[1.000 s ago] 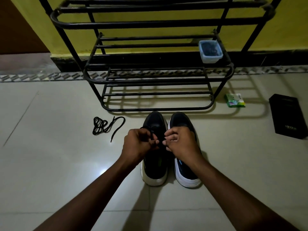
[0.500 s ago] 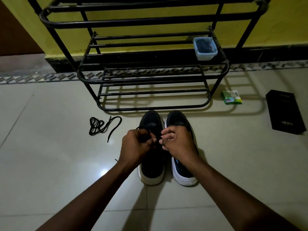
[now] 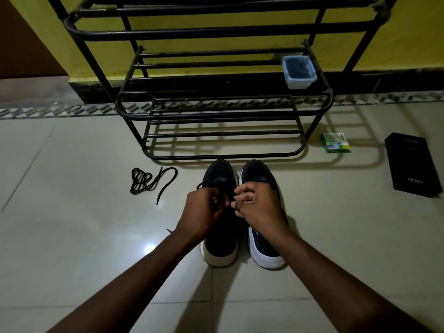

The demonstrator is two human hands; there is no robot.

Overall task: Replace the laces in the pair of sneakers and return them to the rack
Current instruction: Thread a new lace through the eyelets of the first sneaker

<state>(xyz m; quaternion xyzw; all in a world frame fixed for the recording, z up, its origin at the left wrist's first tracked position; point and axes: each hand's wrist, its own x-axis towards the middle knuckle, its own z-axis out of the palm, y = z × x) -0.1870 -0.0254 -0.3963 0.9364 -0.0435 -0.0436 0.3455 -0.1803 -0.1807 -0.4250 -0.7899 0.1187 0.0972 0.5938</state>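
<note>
Two black sneakers with white soles stand side by side on the tiled floor, toes toward the rack: the left sneaker [image 3: 219, 175] and the right sneaker [image 3: 258, 173]. My left hand [image 3: 201, 213] and my right hand [image 3: 259, 207] meet over the left sneaker's tongue, and each pinches the black lace [image 3: 228, 197] threaded there. My hands hide the eyelets. A loose black lace [image 3: 149, 182] lies coiled on the floor to the left of the sneakers. The black metal shoe rack [image 3: 216, 111] stands just beyond the toes.
A small plastic tub [image 3: 299, 72] with dark contents sits on the rack's middle shelf at the right. A green packet [image 3: 336, 143] and a black box [image 3: 412, 164] lie on the floor to the right. A yellow wall rises behind the rack.
My hands stay over the left sneaker with small finger movements on the lace. The view has shifted slightly.
</note>
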